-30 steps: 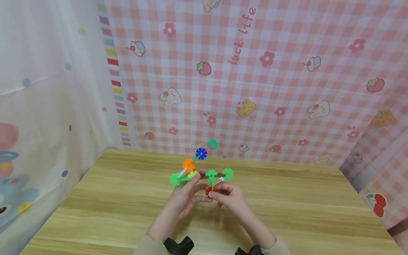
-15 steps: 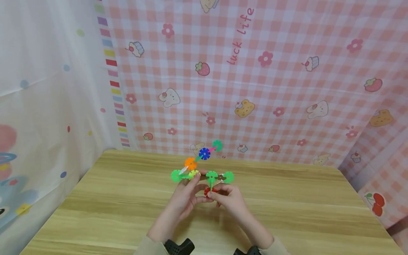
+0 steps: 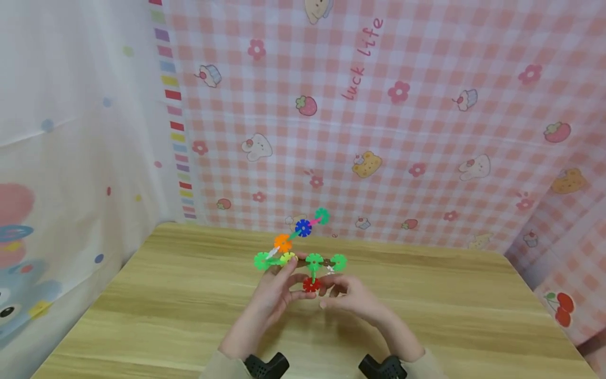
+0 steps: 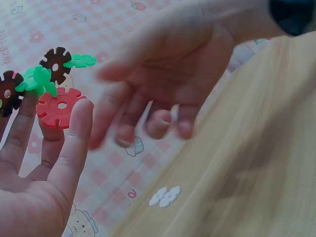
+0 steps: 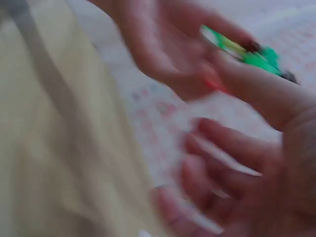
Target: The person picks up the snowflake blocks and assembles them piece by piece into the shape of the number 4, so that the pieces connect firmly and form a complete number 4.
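Observation:
My left hand [image 3: 276, 290] holds a chain of interlocking snowflake discs up over the table, pinching it near the yellow disc [image 3: 287, 258]. The orange disc [image 3: 282, 243] and the blue disc [image 3: 303, 228] form one arm slanting up to the right. Along the other run are a green disc [image 3: 314, 260] and brown ones [image 4: 56, 65]. Below hangs a red disc [image 3: 311, 285], beside the left little finger in the left wrist view. My right hand [image 3: 354, 296] is just right of the red disc, fingers loosely spread and holding nothing; it is blurred in both wrist views.
White snowflake discs [image 4: 165, 196] lie on the wooden table [image 3: 450, 310], beyond the hands. A pink checked cloth [image 3: 402, 131] hangs behind the table's far edge, and a white curtain [image 3: 94, 158] hangs at the left.
My right hand has let go of the red disc and drawn back slightly to the right, its fingers opening. The left hand keeps its hold, and the chain has turned a little.

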`<state>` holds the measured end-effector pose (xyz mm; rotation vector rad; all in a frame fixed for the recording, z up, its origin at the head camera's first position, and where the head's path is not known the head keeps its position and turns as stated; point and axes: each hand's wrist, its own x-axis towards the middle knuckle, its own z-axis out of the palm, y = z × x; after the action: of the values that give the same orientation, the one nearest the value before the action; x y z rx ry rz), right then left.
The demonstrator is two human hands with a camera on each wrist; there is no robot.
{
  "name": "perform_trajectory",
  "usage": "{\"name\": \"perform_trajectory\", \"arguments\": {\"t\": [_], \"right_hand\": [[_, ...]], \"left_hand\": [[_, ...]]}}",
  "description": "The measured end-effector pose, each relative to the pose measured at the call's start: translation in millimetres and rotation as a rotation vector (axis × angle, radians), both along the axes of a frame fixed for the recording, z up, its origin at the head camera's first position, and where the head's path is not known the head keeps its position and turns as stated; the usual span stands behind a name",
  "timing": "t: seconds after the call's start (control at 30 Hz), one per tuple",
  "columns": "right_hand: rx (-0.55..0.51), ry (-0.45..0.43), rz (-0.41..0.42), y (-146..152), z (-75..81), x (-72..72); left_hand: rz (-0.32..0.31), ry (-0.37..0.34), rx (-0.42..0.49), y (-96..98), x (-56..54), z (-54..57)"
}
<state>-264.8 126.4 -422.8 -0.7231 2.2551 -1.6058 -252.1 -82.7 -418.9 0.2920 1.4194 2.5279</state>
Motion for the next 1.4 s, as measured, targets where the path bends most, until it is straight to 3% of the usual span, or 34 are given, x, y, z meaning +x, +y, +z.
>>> {"name": "perform_trajectory", "arguments": {"t": [0.07, 0.13, 0.4, 0.57, 0.77, 1.03, 1.23, 1.4], "right_hand": [[0.078, 0.031, 0.05, 13, 2.3, -5.5], [0.129, 0.05, 0.028, 23, 1.3, -12.2], [0.216, 0.12, -0.319, 21, -29.9, -39.8], [0.195, 0.141, -0.445, 12, -53.7, -50.7], [0.32, 0.24, -0.554, 5, -65.4, -53.5], [0.437, 0.339, -0.611, 4, -69.3, -49.2], [0.414, 0.339, -0.589, 3, -69.1, -50.7], [0.299, 0.286, -0.555, 4, -70.5, -51.2]], "left_hand": [[-0.004, 0.008, -0.009, -0.1, -0.5, 0.8], [-0.009, 0.014, -0.014, -0.3, -0.7, 1.4], [-0.008, 0.023, -0.029, -1.7, 0.2, 1.4], [-0.032, 0.038, -0.065, -3.3, -0.5, -1.1], [-0.05, 0.062, -0.057, -2.3, -1.4, -3.8], [-0.059, 0.051, -0.079, 0.5, -0.9, -3.7], [-0.058, 0.053, -0.076, 0.1, -1.2, -4.1], [-0.072, 0.068, -0.072, 0.4, -1.4, -3.7]]}}
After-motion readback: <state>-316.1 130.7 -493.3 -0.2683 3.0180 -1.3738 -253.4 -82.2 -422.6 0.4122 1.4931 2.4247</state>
